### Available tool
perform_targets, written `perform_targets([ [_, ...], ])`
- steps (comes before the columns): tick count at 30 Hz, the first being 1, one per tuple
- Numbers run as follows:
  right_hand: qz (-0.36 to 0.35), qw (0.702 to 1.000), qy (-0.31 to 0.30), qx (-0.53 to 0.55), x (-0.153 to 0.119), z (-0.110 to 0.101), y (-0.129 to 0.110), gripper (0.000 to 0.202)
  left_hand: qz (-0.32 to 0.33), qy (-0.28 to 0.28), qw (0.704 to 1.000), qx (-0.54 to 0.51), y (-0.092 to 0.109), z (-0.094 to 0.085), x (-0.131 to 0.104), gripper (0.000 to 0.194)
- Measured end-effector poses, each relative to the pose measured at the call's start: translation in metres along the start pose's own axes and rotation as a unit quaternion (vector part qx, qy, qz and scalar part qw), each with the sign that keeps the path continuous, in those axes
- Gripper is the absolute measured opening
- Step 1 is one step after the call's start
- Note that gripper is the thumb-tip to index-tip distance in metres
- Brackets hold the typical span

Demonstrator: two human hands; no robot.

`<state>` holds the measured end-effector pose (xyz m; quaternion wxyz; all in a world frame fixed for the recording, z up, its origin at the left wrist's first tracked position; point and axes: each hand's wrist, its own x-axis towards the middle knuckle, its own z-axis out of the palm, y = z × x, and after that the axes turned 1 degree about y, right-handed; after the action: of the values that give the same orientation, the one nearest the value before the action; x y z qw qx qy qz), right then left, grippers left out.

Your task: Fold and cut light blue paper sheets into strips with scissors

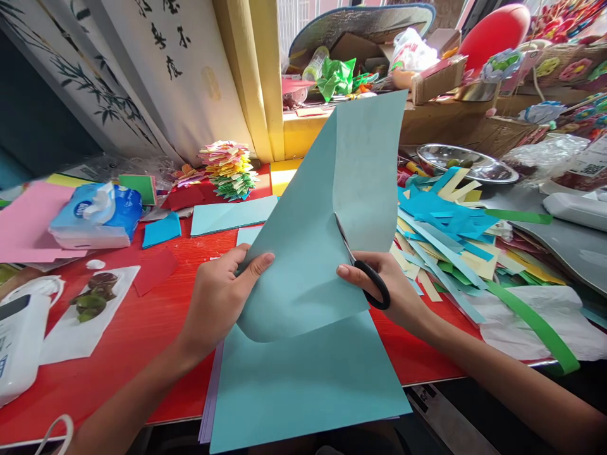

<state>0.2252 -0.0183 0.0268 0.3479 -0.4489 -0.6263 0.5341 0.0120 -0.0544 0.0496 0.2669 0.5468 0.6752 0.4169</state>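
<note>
A large light-blue sheet of paper [303, 272] is raised over the table, its left edge pinched under the thumb of my left hand [222, 287]. My right hand [379, 278] grips black-handled scissors [372, 284]. Their blades lie at the sheet, along a line that runs up toward its top edge; a flap stands to the right of that line. Some fingers of both hands are hidden. Below the raised sheet lies a stack of light-blue paper [308, 385], with lilac sheets showing at its left edge.
Cut paper strips [446, 234] are heaped at right, beside a metal bowl [467, 161]. To the left are a tissue pack [97, 215], a white napkin [114, 303] with dark green pieces, and a white device [21, 347]. Folded paper pieces [230, 167] are piled at the back.
</note>
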Motion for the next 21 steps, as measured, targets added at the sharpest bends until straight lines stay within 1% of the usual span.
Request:
perform_targets([
  [3,0.004,1.000,0.000,-0.015,0.0001,-0.0012,-0.0005,0.043,0.006,-0.029,1.000,-0.007,0.0007,-0.0010,0.0009,0.037],
  [6,0.002,1.000,0.001,-0.021,-0.0003,-0.0017,-0.0003,0.044,0.010,-0.040,0.999,-0.006,0.0005,-0.0013,0.0017,0.036],
  [14,0.006,1.000,0.006,-0.017,-0.0010,-0.0013,0.0000,0.045,0.010,-0.047,0.999,0.002,-0.0022,-0.0016,0.0025,0.035],
  [21,-0.004,1.000,0.011,-0.025,-0.0006,-0.0004,0.0012,0.046,0.003,-0.039,0.999,0.000,0.0002,-0.0008,0.0020,0.034],
])
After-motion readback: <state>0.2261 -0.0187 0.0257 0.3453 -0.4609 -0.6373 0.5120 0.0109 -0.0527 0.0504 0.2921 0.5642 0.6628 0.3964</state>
